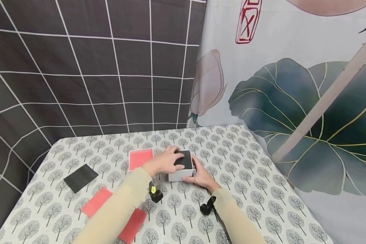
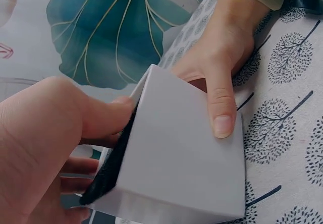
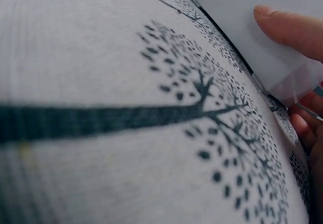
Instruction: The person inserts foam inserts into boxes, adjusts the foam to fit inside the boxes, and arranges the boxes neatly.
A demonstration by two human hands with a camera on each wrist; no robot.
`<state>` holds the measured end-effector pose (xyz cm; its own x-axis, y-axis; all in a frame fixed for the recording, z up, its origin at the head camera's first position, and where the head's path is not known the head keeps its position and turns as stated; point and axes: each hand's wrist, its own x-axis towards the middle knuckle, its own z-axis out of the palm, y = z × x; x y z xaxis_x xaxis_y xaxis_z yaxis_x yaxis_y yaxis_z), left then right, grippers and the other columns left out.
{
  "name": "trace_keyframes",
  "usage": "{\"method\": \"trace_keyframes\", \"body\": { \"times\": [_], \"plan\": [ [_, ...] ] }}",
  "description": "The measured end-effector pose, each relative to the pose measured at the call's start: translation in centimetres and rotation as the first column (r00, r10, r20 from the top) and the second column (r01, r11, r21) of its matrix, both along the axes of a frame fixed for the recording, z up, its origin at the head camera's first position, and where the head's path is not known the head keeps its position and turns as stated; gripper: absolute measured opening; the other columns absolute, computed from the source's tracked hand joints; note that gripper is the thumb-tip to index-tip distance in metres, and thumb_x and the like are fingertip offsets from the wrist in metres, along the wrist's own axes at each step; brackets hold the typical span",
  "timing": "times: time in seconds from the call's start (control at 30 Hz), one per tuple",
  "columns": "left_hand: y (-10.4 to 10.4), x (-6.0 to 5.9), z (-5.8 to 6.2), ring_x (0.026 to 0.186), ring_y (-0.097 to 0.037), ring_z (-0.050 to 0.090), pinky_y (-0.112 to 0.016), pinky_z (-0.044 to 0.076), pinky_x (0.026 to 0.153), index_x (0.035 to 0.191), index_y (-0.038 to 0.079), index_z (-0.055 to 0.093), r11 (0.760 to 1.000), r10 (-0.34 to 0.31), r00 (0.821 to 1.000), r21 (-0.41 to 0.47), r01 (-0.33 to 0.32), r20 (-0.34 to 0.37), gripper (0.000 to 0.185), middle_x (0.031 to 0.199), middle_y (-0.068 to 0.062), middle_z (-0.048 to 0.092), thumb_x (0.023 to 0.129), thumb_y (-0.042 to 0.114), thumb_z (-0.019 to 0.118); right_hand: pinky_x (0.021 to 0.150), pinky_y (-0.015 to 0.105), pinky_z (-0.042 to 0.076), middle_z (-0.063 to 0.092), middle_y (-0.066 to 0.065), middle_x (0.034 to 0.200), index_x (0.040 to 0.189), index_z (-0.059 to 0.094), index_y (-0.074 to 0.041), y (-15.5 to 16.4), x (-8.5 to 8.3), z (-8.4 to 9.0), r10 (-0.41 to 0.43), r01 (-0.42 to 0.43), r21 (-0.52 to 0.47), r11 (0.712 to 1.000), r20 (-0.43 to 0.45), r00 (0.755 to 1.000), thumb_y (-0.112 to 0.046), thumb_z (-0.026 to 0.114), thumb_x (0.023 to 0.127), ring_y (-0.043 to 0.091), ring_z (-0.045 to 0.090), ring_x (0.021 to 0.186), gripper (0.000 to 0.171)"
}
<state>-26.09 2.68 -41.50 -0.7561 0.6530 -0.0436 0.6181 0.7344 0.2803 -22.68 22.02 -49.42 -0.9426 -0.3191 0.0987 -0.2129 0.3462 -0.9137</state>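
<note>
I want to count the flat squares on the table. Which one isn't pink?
The black sheet, lying alone near the table's left edge. The other three are pink: one beside the white box and two nearer the person.

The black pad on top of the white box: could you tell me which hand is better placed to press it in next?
Probably the left hand: its fingers already lie on the black pad on the white box. The right hand grips the box's side, thumb on its wall, steadying it.
</note>
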Motion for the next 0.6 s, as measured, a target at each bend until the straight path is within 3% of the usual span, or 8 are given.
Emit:
{"method": "trace_keyframes", "body": {
  "times": [0.27,0.6],
  "plan": [
    [0.1,0.2,-0.5,0.133,-0.033,0.025,-0.052,0.034,0.102,0.134,0.019,0.052,0.999,0.019,1.000,0.039,-0.019,-0.012,0.045,0.146,-0.013,0.029,0.093,0.039,0.051,0.083,0.036,0.045,0.050,0.007,0.118,0.147,0.021,-0.019,-0.1,0.1,0.4,-0.004,0.003,0.004,1.000,0.008,1.000,-0.013,0.082,0.069,0.020,0.051,0.097,0.099],
    [0.5,0.0,-1.4,0.132,-0.036,0.026,-0.054,0.033,0.102,0.139,0.023,0.045,0.993,0.010,0.999,0.114,-0.007,-0.030,0.050,0.145,-0.015,0.031,0.091,0.033,0.055,0.083,0.036,0.048,0.048,0.007,0.124,0.147,0.020,-0.019,-0.1,0.0,0.1,-0.007,0.007,0.001,1.000,0.022,1.000,-0.014,0.082,0.069,0.020,0.053,0.098,0.099]
  ]
}}
